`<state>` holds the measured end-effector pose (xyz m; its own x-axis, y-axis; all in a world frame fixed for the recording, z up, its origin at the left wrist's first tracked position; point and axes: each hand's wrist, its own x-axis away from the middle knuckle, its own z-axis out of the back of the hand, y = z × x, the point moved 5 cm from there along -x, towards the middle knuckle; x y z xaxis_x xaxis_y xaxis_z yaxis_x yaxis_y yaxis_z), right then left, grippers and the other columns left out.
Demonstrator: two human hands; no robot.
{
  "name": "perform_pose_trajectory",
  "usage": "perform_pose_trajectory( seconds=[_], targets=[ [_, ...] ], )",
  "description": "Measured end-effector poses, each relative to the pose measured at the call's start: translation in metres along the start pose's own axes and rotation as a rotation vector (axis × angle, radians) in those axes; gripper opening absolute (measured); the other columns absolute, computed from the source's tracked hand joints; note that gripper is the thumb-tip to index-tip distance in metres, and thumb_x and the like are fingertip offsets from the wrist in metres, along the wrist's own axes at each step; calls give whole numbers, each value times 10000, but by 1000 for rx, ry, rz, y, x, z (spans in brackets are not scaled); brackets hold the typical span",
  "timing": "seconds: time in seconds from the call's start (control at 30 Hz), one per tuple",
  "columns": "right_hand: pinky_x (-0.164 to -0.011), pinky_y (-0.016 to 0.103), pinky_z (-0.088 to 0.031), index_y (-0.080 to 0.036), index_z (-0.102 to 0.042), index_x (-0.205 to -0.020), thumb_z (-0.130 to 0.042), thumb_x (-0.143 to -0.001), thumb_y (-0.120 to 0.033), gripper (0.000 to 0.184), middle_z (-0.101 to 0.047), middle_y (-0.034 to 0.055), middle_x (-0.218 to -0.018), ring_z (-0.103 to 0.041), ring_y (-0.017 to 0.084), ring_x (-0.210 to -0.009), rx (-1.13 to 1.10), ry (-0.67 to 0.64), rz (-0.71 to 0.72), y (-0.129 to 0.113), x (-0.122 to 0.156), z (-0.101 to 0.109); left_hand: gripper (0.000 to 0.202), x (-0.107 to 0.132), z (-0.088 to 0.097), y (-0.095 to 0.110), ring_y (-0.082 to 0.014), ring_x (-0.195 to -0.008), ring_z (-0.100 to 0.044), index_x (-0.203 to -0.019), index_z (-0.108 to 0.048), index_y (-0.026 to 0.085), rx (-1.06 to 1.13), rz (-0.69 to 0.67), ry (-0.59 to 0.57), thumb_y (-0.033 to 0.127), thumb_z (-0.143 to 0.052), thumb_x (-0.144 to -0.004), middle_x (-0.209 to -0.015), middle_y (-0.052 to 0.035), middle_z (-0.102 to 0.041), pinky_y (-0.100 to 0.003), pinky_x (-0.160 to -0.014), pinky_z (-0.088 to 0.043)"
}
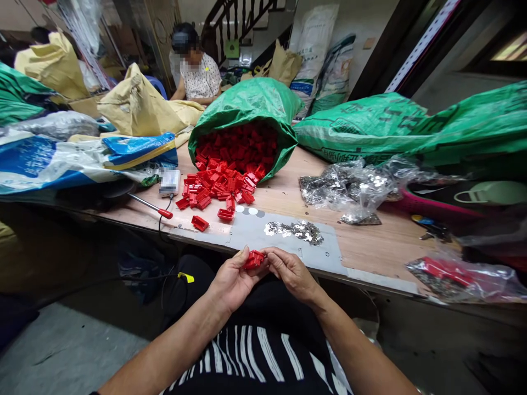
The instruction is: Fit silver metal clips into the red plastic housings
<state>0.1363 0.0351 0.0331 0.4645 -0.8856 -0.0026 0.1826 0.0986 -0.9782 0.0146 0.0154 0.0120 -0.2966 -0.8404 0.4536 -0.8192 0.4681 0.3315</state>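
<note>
Firstly, the left grip (233, 284) and the right grip (291, 274), both bare and held close together, are clenched on a small cluster of red moulded plastic parts (254, 259), pinched between the fingers of both. Directly ahead of the grips, a flat grey metal plate (247, 233) lies on a wooden-topped desk (370, 247) and carries a scatter of small silver metal pieces (294, 232). Farther ahead, a heap of loose red plastic parts (218, 184) spills from the mouth of an open green woven sack (247, 104). A lone red plastic part (200, 223) sits apart on the desk, ahead and left of the grips, near a red-handled metal rod (150, 206). Ahead and right of the grips lies a clear plastic bag of silver metal pieces (349, 186). Well beyond the sack sits a co-worker in a patterned blouse (201, 79).
</note>
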Motion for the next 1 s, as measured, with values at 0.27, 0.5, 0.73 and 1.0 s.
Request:
perform_pose_trajectory(
  seconds=[0.27, 0.5, 0.73, 1.0],
  targets=[
    [-522, 202, -324, -181, -580, -931, -554, -876, -463, 288, -476, -37, -695, -389, 80, -577, -162, -152, -132, 16, 34, 9, 178, 4, 16, -39, -154, -695, -660, -755, -573, 154, -184, 190, 22, 288, -677, -806, -724, -24, -676, -366, -822, -500],
    [-563, 225, -394, -176, -575, -847, -574, -831, -495, 320, -550, -17, -706, -483, 104, -591, 9, 36, -281, 31, 82, 53, 263, 7, 27, -57, -172, -791, -668, -955, -565, 179, -357, 336, 29, 266, -717, -759, -948, -72, -673, -322, -789, -484],
    [-638, 270, -406, -234, -579, -862, -476, -883, -415, 209, -676, 25, -783, -621, 195, -730, 735, 257, -478, 93, 143, 135, 278, 0, 45, -40, -176, -804, -677, -1006, -545, 177, -347, 266, 158, 212, -693, -774, -977, -82, -667, -328, -824, -494],
    [-600, 272, -372, -192, -562, -677, -475, -848, -217, 194, -695, 104, -760, -664, 228, -738, 1054, 219, -776, 150, 159, 159, 277, 0, 55, -30, -165, -753, -682, -1005, -546, 177, -335, 217, 209, 178, -691, -769, -926, -66, -679, -307, -772, -513]
  ],
)
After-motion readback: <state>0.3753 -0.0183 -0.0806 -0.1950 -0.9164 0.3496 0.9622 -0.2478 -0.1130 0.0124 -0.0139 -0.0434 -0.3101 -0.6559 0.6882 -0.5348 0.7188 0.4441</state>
